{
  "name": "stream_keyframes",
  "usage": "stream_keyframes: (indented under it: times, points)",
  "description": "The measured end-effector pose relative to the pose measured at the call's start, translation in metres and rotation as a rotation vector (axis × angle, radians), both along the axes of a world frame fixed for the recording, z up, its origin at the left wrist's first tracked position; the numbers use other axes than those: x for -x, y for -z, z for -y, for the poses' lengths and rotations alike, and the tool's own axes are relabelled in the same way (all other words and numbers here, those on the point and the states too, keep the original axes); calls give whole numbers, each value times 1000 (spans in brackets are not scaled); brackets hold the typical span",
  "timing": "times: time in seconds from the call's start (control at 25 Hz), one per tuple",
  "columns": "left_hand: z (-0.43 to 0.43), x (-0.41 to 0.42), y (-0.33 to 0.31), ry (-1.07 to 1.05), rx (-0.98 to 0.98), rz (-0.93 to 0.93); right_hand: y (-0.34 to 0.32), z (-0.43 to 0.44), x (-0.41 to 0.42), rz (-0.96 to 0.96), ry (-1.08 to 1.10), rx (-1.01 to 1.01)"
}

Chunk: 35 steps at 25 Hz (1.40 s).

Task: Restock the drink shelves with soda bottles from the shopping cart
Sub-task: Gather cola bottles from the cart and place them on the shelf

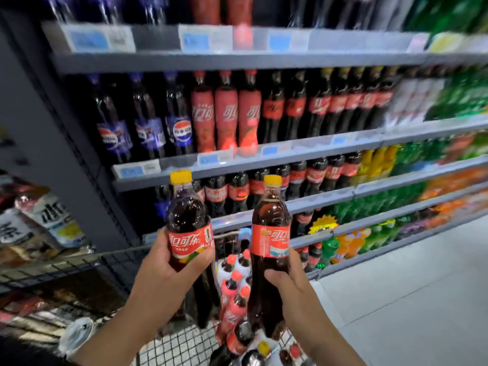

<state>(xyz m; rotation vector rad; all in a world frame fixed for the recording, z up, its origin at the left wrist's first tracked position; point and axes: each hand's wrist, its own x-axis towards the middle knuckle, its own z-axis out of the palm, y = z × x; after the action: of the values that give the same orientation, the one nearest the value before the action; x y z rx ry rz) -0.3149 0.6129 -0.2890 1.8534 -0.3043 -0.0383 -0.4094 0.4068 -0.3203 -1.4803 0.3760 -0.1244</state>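
My left hand (161, 270) grips a cola bottle (188, 223) with a yellow cap and red label, held upright above the cart. My right hand (289, 283) grips a second yellow-capped cola bottle (269, 249) around its lower body, also upright. Below them the wire shopping cart (184, 344) holds several red-capped soda bottles (235, 281). The drink shelves (237, 165) stand straight ahead, lined with cola bottles; a row of red-labelled cola (311, 178) sits just behind the two held bottles.
Blue-labelled cola bottles (148, 133) and pink-wrapped bottles (227, 114) fill the shelf above. Green, yellow and orange drinks (383, 165) run off to the right. A grey pillar (52, 154) borders the shelves on the left. Pale floor (409, 299) lies to the right.
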Motion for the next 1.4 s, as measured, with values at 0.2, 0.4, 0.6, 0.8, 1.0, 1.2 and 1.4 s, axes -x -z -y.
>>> stream_keyframes:
  times: [0.2, 0.4, 0.6, 0.8, 1.0, 1.2, 1.4]
  points:
    - [32, -1, -53, 100, 149, 49, -65, 28, 25, 103, 62, 84]
    - [80, 0, -110, 145, 199, 123, -125, 63, 38, 218, 142, 226]
    - [147, 7, -155, 219, 167, 144, -181, 121, 54, 294, 174, 242]
    - [243, 45, -173, 330, 149, 190, -203, 213, 74, 363, 135, 264]
    - [339, 76, -175, 389, 258, 140, -214, 297, 95, 412, 79, 268]
    - [401, 85, -189, 454, 342, 87, -222, 352, 112, 430, 88, 265]
    - [425, 82, -205, 580, 196, 145, -234, 388, 106, 442, 98, 247]
